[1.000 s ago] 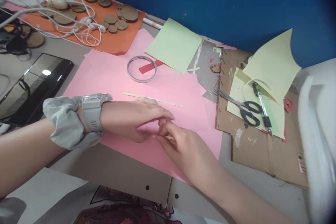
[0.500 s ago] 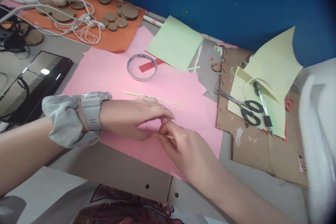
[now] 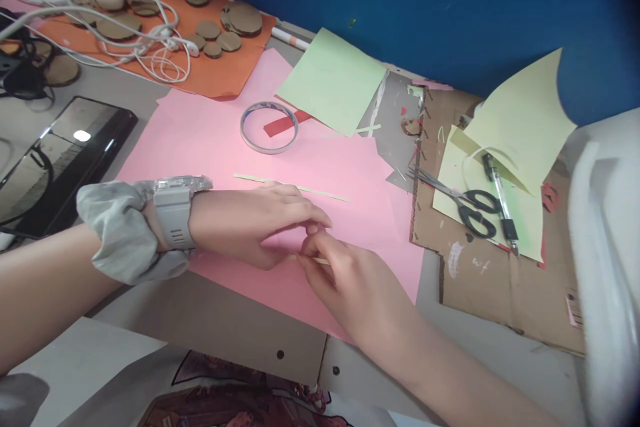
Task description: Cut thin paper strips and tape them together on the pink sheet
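Note:
My right hand [image 3: 363, 280] is closed in a pinch on a narrow pale paper strip [image 3: 323, 260], part of which shows between the thumb and forefinger. My left hand [image 3: 260, 220] reaches in from the left, with its thumb spread from its forefinger. Its fingertips meet the right hand's fingertips, and its thumb lies close to the strip's left end. Both hands are over pink paper [image 3: 200, 140]. Just beyond the left fingers, a thin light-green paper strip [image 3: 325, 194] lies on the pink paper. What the touching fingertips cover is hidden.
Behind the hands lies a tape roll [image 3: 270, 147] beside a red paper piece [image 3: 280, 125] and a green sheet [image 3: 335, 80]. To the right, scissors [image 3: 475, 210] and a pen [image 3: 500, 203] rest on cardboard [image 3: 480, 287]. A black glossy device [image 3: 100, 140] lies left.
The hands have barely moved and the fingertips stay together. The whole view has shifted very slightly.

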{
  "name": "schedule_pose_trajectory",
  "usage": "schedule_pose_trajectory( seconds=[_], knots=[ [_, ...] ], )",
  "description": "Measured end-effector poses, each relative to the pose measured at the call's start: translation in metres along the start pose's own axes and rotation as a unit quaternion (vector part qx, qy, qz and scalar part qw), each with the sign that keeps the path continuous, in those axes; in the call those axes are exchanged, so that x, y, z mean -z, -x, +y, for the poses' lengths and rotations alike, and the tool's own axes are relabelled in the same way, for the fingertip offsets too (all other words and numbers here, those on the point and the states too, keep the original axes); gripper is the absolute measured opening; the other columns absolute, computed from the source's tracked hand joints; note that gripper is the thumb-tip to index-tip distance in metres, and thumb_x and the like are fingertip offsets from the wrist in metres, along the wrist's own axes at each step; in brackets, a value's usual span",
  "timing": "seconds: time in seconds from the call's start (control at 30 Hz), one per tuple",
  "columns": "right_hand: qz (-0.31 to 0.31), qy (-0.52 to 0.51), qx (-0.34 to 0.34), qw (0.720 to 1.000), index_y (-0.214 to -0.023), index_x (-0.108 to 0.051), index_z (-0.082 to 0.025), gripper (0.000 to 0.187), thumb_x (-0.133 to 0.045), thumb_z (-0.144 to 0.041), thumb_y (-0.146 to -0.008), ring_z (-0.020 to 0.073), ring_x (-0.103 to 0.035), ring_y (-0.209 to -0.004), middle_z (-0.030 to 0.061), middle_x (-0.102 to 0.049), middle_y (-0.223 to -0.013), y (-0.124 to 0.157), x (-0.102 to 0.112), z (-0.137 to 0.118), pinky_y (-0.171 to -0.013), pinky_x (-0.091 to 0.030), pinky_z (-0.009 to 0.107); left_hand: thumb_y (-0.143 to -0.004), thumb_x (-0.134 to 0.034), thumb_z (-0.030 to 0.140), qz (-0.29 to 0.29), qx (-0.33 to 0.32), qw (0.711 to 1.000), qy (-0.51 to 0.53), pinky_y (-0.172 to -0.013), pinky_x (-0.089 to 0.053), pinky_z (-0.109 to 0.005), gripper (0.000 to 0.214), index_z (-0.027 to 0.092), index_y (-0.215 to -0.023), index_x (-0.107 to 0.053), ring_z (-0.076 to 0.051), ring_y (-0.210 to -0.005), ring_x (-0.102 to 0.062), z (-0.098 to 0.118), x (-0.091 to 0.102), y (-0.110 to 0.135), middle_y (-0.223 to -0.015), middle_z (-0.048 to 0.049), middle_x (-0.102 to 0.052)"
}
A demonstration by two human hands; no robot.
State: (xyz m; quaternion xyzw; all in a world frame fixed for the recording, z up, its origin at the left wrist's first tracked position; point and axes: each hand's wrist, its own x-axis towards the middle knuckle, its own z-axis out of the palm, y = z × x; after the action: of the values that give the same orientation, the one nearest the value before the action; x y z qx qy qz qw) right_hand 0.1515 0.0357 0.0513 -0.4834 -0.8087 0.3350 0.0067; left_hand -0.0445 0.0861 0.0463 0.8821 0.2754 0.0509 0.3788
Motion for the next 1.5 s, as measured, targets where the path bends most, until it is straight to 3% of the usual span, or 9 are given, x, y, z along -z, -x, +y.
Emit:
schedule_pose_trajectory(
  seconds=[0.33,0.8,1.0,1.13,1.27,1.5],
  knots=[
    [0.001,0.005,-0.006,1.000,-0.076,-0.043,-0.023,0.012,-0.048,-0.019,-0.087,0.0093,-0.044,-0.047,-0.0075,-0.053,-0.059,-0.002,0.000,0.000,-0.046,-0.023,0.024,-0.066,-0.054,0.007,-0.001,0.001,1.000,0.003,-0.097,-0.035,-0.031,0.060,0.020,-0.124,-0.044,-0.020,-0.111,-0.049,0.001,0.000,0.001,-0.119,-0.0039,-0.057],
    [0.003,0.028,0.005,1.000,-0.087,-0.048,-0.021,0.005,-0.046,-0.024,-0.091,0.0162,-0.064,-0.063,-0.0017,-0.066,-0.074,-0.002,-0.004,0.002,-0.051,-0.033,0.025,-0.068,-0.057,0.007,-0.001,0.003,1.000,0.005,-0.097,-0.034,-0.030,0.059,0.019,-0.124,-0.046,-0.020,-0.111,-0.049,0.001,0.000,0.001,-0.118,-0.0039,-0.057],
    [0.000,0.045,-0.004,0.999,-0.086,-0.049,-0.021,0.007,-0.044,-0.024,-0.091,0.0176,-0.063,-0.065,0.0005,-0.067,-0.078,-0.002,-0.002,0.001,-0.052,-0.034,0.027,-0.086,-0.059,0.030,0.001,-0.014,1.000,0.002,-0.095,-0.033,-0.029,0.037,0.022,-0.120,-0.049,-0.019,-0.110,-0.048,-0.001,-0.002,0.000,-0.119,-0.0038,-0.058],
    [-0.038,-0.015,-0.026,0.999,-0.081,-0.047,-0.023,0.009,-0.045,-0.021,-0.090,0.0144,-0.061,-0.064,-0.0032,-0.066,-0.074,0.000,0.014,-0.002,-0.053,-0.035,0.025,-0.087,-0.058,0.036,0.009,-0.011,1.000,0.000,-0.094,-0.033,-0.030,0.038,0.021,-0.120,-0.050,-0.020,-0.108,-0.049,0.000,-0.001,-0.001,-0.117,-0.0047,-0.058],
    [-0.033,-0.065,-0.042,0.996,-0.078,-0.049,-0.023,0.014,-0.044,-0.021,-0.091,0.0139,-0.063,-0.074,-0.0034,-0.067,-0.079,0.001,0.029,-0.003,-0.057,-0.036,0.024,-0.085,-0.059,0.039,0.004,-0.003,1.000,-0.017,-0.093,-0.033,-0.033,0.042,0.021,-0.121,-0.049,-0.022,-0.106,-0.047,0.000,0.000,0.000,-0.117,-0.0056,-0.057],
    [-0.019,-0.106,-0.024,0.994,-0.082,-0.051,-0.023,0.015,-0.048,-0.034,-0.091,0.0113,-0.058,-0.074,-0.0057,-0.065,-0.084,0.001,0.026,0.004,-0.060,-0.034,0.023,-0.083,-0.059,0.043,0.003,-0.010,1.000,-0.009,-0.092,-0.033,-0.035,0.047,0.022,-0.124,-0.048,-0.024,-0.105,-0.046,-0.002,0.000,0.002,-0.118,-0.0065,-0.056]
  ],
)
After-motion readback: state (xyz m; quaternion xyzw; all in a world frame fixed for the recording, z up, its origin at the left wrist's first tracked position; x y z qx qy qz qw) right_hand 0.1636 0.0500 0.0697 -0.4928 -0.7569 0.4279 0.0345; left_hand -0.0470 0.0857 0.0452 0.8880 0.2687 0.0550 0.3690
